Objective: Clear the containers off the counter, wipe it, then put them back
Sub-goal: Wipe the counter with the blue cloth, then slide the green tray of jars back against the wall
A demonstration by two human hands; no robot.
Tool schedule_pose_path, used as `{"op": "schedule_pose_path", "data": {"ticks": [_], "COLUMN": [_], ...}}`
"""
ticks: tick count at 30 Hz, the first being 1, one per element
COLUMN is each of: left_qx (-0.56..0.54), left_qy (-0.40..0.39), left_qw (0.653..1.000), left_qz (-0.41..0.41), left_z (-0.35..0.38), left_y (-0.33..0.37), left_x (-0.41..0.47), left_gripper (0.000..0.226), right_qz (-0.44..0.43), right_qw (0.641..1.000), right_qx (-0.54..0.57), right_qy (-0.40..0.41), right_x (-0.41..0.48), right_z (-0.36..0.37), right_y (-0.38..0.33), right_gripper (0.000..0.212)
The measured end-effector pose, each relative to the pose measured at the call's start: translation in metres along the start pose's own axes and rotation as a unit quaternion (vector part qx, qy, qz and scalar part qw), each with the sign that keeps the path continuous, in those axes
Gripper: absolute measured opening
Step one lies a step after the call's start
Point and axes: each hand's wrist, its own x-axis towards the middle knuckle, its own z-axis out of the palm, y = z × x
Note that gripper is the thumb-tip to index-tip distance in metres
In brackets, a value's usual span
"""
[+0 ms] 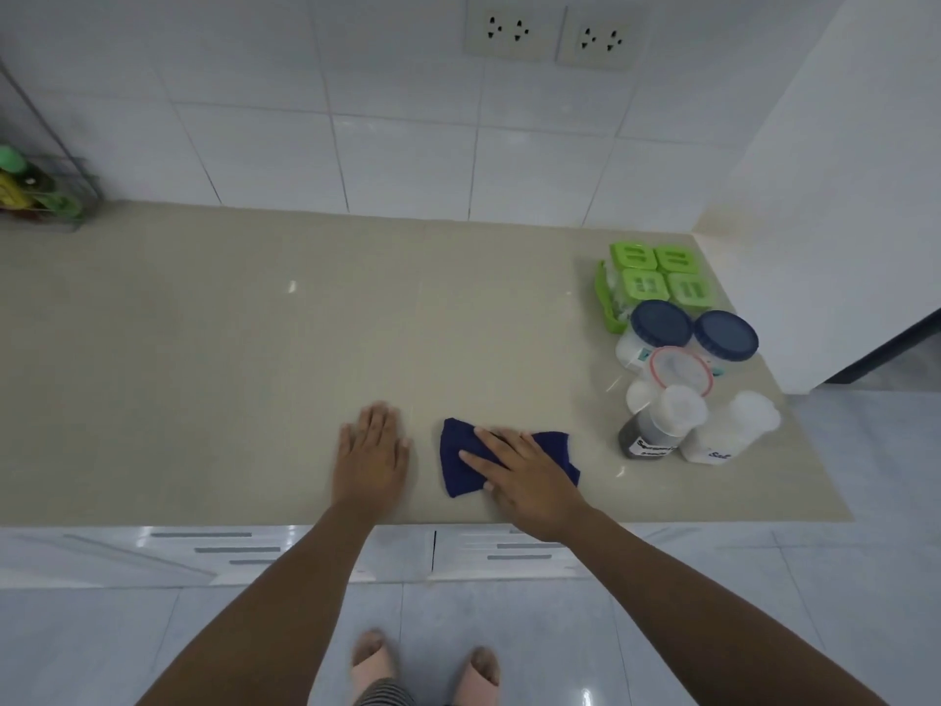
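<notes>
Right hand (524,479) is pressed flat, fingers spread, on a folded dark blue cloth (461,463) mid-wipe on the beige stone bench (229,359), left hand (374,450) flat and empty beside it, so the lidded plastic containers (677,359) bunched at the right end look cleared but not yet put back.

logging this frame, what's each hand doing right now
Left hand: open, flat on the counter, holding nothing.
Right hand: open, pressing the blue cloth.

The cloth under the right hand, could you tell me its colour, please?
Dark navy blue cloth, clearest in the head view.
</notes>
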Motion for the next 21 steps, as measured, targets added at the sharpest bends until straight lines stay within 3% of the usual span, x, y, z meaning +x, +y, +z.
{"op": "schedule_pose_path", "data": {"ticks": [4, 9, 17, 21], "left_qx": [0.006, 0.025, -0.005, -0.014], "left_qy": [-0.021, -0.018, -0.070, -0.082], "left_qw": [1.000, 0.999, 0.994, 0.989], "left_qz": [0.000, 0.032, 0.089, 0.122], "left_z": [-0.014, -0.037, -0.063, -0.079], "left_y": [0.006, 0.019, 0.074, 0.115], "left_x": [0.008, 0.038, 0.094, 0.120], "left_gripper": [0.060, 0.056, 0.058, 0.060], "right_qz": [0.009, 0.077, 0.244, 0.304], "right_qw": [0.999, 0.996, 0.966, 0.945], "right_qx": [0.019, 0.049, 0.017, -0.023], "right_qy": [-0.024, -0.012, 0.087, 0.116], "right_x": [0.000, 0.001, 0.028, 0.028], "right_z": [-0.008, -0.029, -0.101, -0.151], "right_y": [-0.003, 0.002, 0.064, 0.109], "right_gripper": [0.053, 0.076, 0.055, 0.056]}}
